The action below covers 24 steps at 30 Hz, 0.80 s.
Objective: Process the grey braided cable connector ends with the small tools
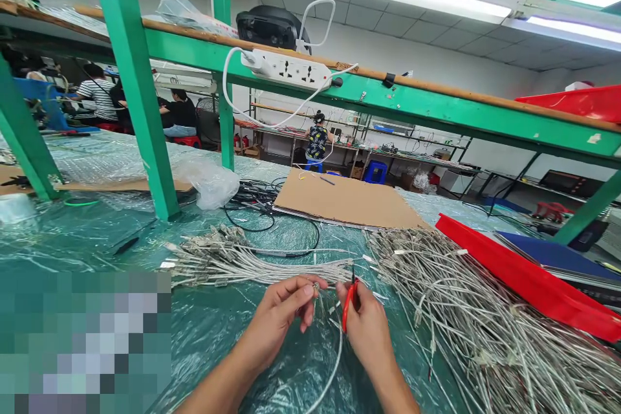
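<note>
My left hand (286,304) is closed in a pinch, thumb against forefinger, on the small end of a light-coloured cable (336,362). Thin strands seem to fan out below these fingertips, and the cable curves down toward the front edge of view. My right hand (369,326) is wrapped around red-handled scissors (346,310), whose dark blades point up and away. Just beyond both hands lies a bundle of white cables (262,270) with connector ends at its left. A larger heap of similar cables (466,310) spreads out at the right.
A red tray (524,278) borders the right heap. Brown cardboard (347,200) and black cables (262,194) lie farther back. The green shelf frame (160,142) crosses above the bench, carrying a white power strip (291,70). Several people sit in the background.
</note>
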Tool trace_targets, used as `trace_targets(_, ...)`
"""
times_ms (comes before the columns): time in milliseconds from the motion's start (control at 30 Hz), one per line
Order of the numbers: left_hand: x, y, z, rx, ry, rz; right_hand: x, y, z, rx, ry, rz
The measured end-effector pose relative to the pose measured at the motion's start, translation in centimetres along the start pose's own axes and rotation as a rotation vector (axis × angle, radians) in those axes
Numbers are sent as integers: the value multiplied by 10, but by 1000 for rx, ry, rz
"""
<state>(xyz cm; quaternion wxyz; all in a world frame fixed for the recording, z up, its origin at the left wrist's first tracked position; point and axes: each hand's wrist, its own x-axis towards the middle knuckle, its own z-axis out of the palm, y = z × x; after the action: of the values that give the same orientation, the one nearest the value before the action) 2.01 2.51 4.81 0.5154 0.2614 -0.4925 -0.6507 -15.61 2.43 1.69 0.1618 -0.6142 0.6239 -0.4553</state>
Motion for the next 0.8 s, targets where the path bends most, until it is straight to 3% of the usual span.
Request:
trace_targets(67,1,-1,-2,92,34,59,-1,-6,-10,-56,-18,-68)
trace_targets(233,1,-2,-5,252,52,135,-15,-29,-21,-157,-264,-224)
trace_targets(367,-1,-3,-4,302,40,174,-22,-34,-15,-287,-231,-252)
trace_targets(800,-3,1,1,306,43,148,-22,-24,-4,-338,-133,-312)
